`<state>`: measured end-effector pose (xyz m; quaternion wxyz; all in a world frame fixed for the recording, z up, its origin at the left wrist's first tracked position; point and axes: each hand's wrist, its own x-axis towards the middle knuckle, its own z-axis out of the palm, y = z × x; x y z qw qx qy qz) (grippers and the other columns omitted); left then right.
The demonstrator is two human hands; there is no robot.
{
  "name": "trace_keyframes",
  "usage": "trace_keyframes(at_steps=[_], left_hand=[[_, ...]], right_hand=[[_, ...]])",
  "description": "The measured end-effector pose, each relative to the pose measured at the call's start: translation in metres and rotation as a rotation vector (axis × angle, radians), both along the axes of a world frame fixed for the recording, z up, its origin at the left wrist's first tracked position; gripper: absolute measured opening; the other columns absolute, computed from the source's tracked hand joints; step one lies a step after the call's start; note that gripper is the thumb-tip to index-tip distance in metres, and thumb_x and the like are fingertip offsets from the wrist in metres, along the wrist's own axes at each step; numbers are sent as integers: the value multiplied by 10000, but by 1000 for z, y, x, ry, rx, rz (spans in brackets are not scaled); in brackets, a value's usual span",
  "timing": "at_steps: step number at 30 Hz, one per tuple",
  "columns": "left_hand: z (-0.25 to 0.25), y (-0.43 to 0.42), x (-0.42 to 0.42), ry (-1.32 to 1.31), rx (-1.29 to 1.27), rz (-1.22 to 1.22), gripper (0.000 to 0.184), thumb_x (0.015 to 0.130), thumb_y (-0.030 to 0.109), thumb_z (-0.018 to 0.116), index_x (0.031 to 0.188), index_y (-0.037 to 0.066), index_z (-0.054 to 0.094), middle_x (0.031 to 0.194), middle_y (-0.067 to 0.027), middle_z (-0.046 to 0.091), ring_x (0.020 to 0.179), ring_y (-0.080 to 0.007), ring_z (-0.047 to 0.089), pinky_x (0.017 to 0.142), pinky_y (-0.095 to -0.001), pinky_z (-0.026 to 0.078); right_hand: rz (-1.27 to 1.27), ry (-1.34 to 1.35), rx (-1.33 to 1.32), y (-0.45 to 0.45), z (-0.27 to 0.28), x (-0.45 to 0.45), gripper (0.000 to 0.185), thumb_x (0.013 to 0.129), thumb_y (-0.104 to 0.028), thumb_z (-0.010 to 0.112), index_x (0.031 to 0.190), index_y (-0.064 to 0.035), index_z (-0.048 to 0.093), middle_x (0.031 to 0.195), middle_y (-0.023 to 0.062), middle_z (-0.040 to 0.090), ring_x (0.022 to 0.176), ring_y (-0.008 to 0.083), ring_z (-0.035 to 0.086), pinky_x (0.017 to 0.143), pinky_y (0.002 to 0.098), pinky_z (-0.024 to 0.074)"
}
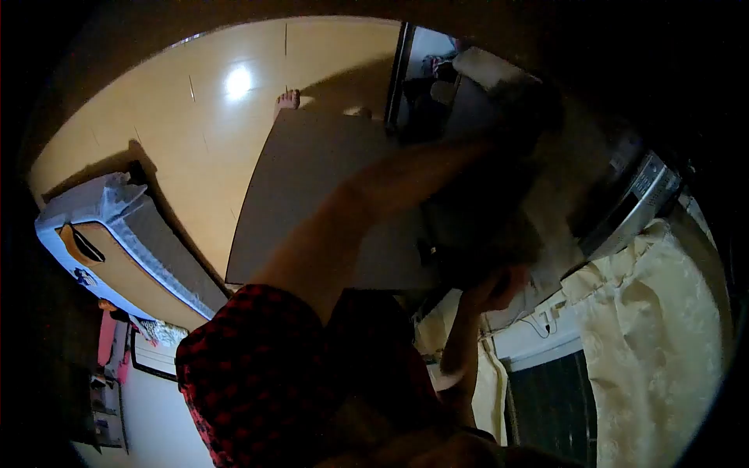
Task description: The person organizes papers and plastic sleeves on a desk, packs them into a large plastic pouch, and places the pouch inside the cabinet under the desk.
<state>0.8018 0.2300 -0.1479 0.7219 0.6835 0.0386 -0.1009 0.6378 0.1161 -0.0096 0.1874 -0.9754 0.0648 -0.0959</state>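
My left forearm, bare below a red and black checked sleeve (250, 366), reaches across a grey flat board (304, 171) toward the upper right. My left hand is lost in deep shadow there, at a large dark object (484, 210) whose shape I cannot make out. Below that object is my right hand (501, 288), its fingers curled in at the object's lower edge. What it holds is too dark to name.
Bare toes (288, 99) show past the board on the light wooden floor (179, 140). A plastic-wrapped long item (148, 234) lies at left. Cream curtains (647, 320) hang by a dark window (551, 405) at lower right. A silver appliance (636, 203) stands at right.
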Motion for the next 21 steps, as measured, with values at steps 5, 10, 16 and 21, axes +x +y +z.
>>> trace_keyframes(at_steps=[5,10,16,21], left_hand=[[-17,-13,51,20,-42,145,342,728,121,582,1052,31,517,874,-114,598,803,-269,581,684,-332,468],[-30,-26,82,54,-77,246,346,732,129,580,1057,31,513,877,-117,597,812,-275,579,692,-336,468],[-47,-22,65,70,-98,338,351,736,138,577,1062,31,507,881,-120,596,823,-283,578,701,-342,467],[-78,-9,-9,134,-119,425,355,739,147,574,1067,31,503,884,-122,595,832,-289,576,709,-347,466]], right_hand=[[3,-55,67,9,-2,7,78,802,-45,494,847,17,508,924,139,490,862,255,461,777,354,370],[9,-52,43,11,-2,10,79,806,-53,488,847,13,503,919,132,483,852,245,450,767,362,365],[38,-42,61,6,-5,7,88,807,-64,470,852,6,497,896,111,465,850,239,449,776,360,364],[17,-36,4,6,-4,8,81,804,-68,470,849,-4,490,899,112,466,851,233,451,774,358,364]])
